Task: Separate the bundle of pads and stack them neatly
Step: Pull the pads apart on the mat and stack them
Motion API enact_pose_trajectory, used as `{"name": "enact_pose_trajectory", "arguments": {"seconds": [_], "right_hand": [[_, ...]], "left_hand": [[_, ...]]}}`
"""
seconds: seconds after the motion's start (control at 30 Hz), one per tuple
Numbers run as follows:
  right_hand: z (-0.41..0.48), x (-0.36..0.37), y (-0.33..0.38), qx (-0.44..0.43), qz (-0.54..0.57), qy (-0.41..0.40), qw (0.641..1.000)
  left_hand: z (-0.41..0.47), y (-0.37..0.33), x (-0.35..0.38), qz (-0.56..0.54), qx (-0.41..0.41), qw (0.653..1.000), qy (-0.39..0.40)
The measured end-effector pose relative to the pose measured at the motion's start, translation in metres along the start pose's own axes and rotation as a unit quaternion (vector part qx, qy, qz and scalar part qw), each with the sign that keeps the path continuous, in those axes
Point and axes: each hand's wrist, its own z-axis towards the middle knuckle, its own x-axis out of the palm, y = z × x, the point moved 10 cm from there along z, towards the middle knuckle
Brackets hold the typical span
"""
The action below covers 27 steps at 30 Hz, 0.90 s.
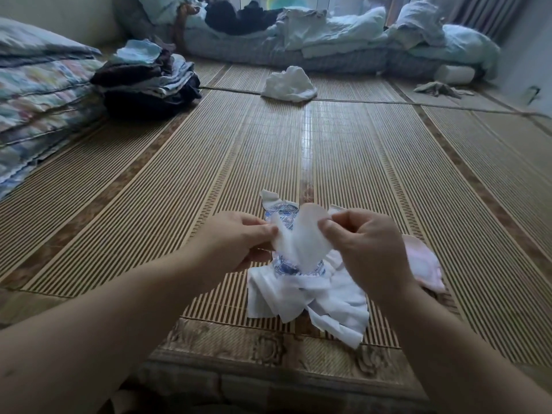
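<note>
A white pad (298, 237) is held up in front of me, pinched on its left edge by my left hand (236, 240) and on its right edge by my right hand (364, 246). Under it on the bamboo mat (179, 189) lies the bundle of pads (316, 291), white pieces partly wrapped in a blue-and-white printed wrapper (283, 212). A pale pink pad (424, 264) lies just to the right, partly hidden by my right hand.
A pile of folded clothes (149, 79) sits at the back left beside folded quilts (38, 94). A crumpled white cloth (289, 85) lies mid-mat farther back. Bedding (328, 37) runs along the far wall, with a white roll (455, 74) at right.
</note>
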Motion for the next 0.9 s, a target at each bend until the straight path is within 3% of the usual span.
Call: {"name": "enact_pose_trajectory", "arguments": {"seconds": [0.1,0.3,0.5,0.67,0.8,0.9], "right_hand": [[-0.011,0.016,0.023,-0.053,-0.018,0.008,0.998],[-0.019,0.021,0.034,-0.122,-0.105,0.025,0.987],[-0.023,0.037,0.016,-0.105,-0.118,0.097,0.983],[-0.013,0.024,-0.010,-0.018,-0.045,0.056,0.997],[0.010,-0.038,-0.055,0.119,0.054,-0.035,0.991],[0.013,-0.100,-0.109,0.233,0.026,-0.087,0.968]], "left_hand": [[-0.004,-0.010,0.019,-0.019,0.018,0.999,0.034],[0.001,-0.008,0.026,-0.026,0.001,0.999,0.029],[0.003,-0.006,0.025,-0.044,-0.006,0.999,-0.001],[0.003,-0.015,0.031,-0.108,0.012,0.994,0.029],[0.004,-0.013,0.028,0.019,0.038,0.999,0.025],[0.005,-0.006,0.025,0.093,0.053,0.994,0.028]]}}
